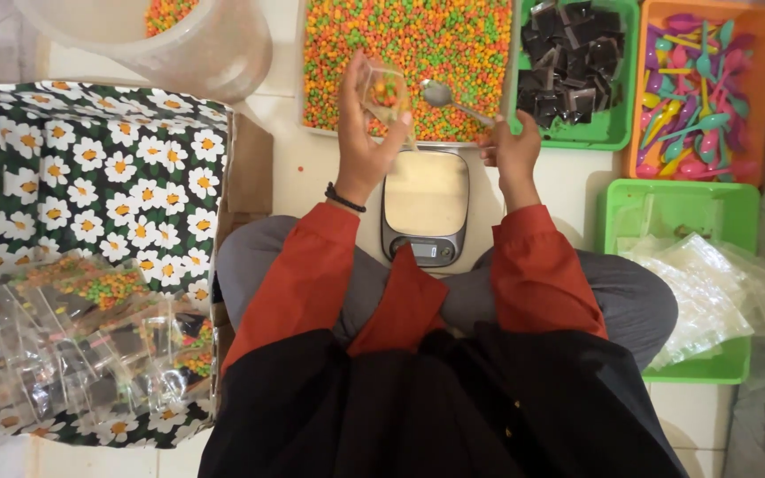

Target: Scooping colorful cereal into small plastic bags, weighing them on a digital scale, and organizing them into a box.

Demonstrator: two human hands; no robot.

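Note:
My left hand (pixel 360 142) holds a small clear bag (pixel 386 88) with a few orange and green beads inside, raised over the near edge of a big tray of coloured beads (pixel 409 40). My right hand (pixel 513 146) grips the handle of a metal spoon (pixel 440 93), whose bowl sits just right of the bag above the beads. Directly below both hands stands a small digital kitchen scale (pixel 425 208) with a bare pan, between my knees.
A green basket of dark square packets (pixel 575 62) and an orange basket of coloured plastic spoons (pixel 699 88) lie right. A green tray of empty clear bags (pixel 692 283) sits near right. Left: a daisy-print box with filled bags (pixel 90 336) and a clear tub (pixel 179 40).

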